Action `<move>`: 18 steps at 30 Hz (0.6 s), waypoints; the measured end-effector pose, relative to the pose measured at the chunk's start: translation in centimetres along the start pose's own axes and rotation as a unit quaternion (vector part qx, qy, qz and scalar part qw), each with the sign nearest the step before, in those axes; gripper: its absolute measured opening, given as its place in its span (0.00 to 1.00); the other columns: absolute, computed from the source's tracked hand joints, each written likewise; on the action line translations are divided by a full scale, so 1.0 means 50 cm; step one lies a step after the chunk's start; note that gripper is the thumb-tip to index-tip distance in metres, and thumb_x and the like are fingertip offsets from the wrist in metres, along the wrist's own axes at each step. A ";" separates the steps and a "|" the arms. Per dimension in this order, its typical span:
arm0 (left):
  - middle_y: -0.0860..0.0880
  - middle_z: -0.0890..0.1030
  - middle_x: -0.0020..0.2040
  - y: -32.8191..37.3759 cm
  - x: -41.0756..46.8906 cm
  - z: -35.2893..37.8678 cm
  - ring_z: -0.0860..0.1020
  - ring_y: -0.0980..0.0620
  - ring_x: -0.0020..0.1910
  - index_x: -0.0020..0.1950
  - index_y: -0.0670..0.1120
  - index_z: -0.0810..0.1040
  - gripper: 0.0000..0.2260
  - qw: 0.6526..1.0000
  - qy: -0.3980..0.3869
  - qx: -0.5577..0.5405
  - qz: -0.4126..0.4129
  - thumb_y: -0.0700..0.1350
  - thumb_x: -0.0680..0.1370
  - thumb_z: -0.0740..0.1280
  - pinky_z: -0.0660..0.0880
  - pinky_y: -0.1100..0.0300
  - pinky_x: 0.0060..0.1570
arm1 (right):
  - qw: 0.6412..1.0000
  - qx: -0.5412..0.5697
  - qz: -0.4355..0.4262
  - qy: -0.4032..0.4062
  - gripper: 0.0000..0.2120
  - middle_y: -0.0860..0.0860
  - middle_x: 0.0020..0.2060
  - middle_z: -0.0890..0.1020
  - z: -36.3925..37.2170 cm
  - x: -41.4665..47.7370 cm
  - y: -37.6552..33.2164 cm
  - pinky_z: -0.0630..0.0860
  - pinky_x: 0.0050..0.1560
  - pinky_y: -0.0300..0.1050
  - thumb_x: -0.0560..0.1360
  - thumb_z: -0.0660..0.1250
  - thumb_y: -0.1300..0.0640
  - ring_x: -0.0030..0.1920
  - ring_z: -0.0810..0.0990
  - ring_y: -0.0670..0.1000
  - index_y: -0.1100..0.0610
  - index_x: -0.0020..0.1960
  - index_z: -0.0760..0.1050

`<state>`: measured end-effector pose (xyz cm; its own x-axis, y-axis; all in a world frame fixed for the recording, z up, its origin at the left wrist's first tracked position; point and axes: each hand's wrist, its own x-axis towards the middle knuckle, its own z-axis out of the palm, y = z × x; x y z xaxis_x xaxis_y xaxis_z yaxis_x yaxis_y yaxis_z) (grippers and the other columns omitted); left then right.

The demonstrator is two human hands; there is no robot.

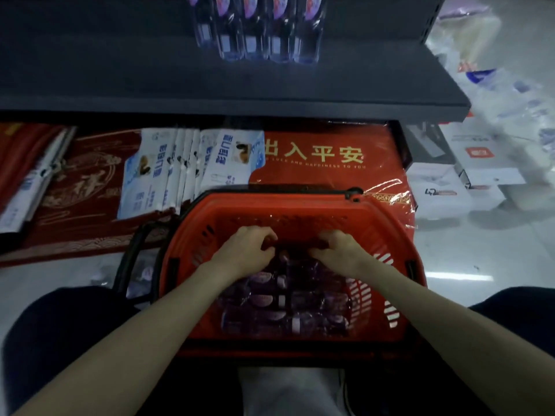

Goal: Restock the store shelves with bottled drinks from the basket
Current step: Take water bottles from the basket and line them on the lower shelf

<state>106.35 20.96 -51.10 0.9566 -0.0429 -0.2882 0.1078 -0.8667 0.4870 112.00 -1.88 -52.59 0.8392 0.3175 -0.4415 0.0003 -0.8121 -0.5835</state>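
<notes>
Left hand (246,249) and right hand (341,250) curled among bottles (270,295) in basket (372,217), grip unclear, basket's far end bare, shelf (210,105) edge beyond.

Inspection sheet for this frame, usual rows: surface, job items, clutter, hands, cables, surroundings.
Surface: pale glossy floor; the red basket stands on it in front of the shelving.
Job's things: loose bottles lie on their sides in the basket; shelf bottles stand upright in a row on the dark shelf.
Clutter: red mats and white packets on the level below the shelf.
Grippers: left hand and right hand both in the basket, fingers curled over the far bottles; grip unclear.
Cables: nothing seen.
Surroundings: white boxes and plastic-wrapped goods to the right.
</notes>
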 end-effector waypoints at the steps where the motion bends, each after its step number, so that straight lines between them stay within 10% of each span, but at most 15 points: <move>1: 0.48 0.81 0.63 -0.005 0.001 0.006 0.78 0.47 0.62 0.66 0.53 0.80 0.16 0.999 -0.031 0.010 -0.015 0.49 0.78 0.68 0.75 0.52 0.65 | 0.999 0.031 0.041 -0.011 0.20 0.50 0.51 0.85 0.012 0.011 0.020 0.77 0.54 0.44 0.69 0.73 0.45 0.53 0.83 0.51 0.54 0.57 0.83; 11: 0.43 0.76 0.71 -0.055 0.003 0.119 0.75 0.42 0.68 0.76 0.47 0.70 0.25 0.944 -0.296 0.140 -0.041 0.55 0.82 0.67 0.73 0.55 0.61 | 0.881 0.382 0.276 -0.036 0.12 0.58 0.45 0.82 0.086 0.019 0.102 0.80 0.36 0.45 0.80 0.66 0.64 0.39 0.82 0.53 0.63 0.62 0.77; 15: 0.48 0.74 0.74 -0.079 0.003 0.157 0.75 0.46 0.70 0.78 0.52 0.68 0.29 0.919 -0.367 0.134 -0.052 0.53 0.79 0.71 0.72 0.54 0.67 | 0.901 0.337 0.271 -0.031 0.28 0.58 0.69 0.77 0.125 0.096 0.186 0.85 0.45 0.50 0.74 0.77 0.55 0.56 0.85 0.55 0.54 0.69 0.69; 17: 0.49 0.73 0.75 -0.086 0.000 0.171 0.74 0.46 0.70 0.79 0.53 0.66 0.31 0.906 -0.399 0.133 -0.044 0.49 0.78 0.72 0.72 0.54 0.68 | 0.893 0.328 0.305 -0.045 0.36 0.59 0.69 0.77 0.124 0.104 0.184 0.84 0.50 0.49 0.69 0.81 0.48 0.61 0.82 0.52 0.52 0.72 0.70; 18: 0.49 0.73 0.75 -0.088 -0.002 0.178 0.74 0.46 0.70 0.80 0.53 0.65 0.32 0.902 -0.410 0.132 -0.039 0.46 0.78 0.72 0.73 0.55 0.67 | 0.878 0.363 0.311 -0.026 0.26 0.60 0.62 0.81 0.108 0.076 0.142 0.85 0.42 0.46 0.75 0.77 0.53 0.55 0.83 0.52 0.56 0.69 0.73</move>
<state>103.38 20.35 -60.55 0.4158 -0.2362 -0.8782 -0.0062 -0.9664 0.2570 112.25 -3.80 -62.06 0.5285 -0.0390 -0.8480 -0.8114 -0.3170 -0.4911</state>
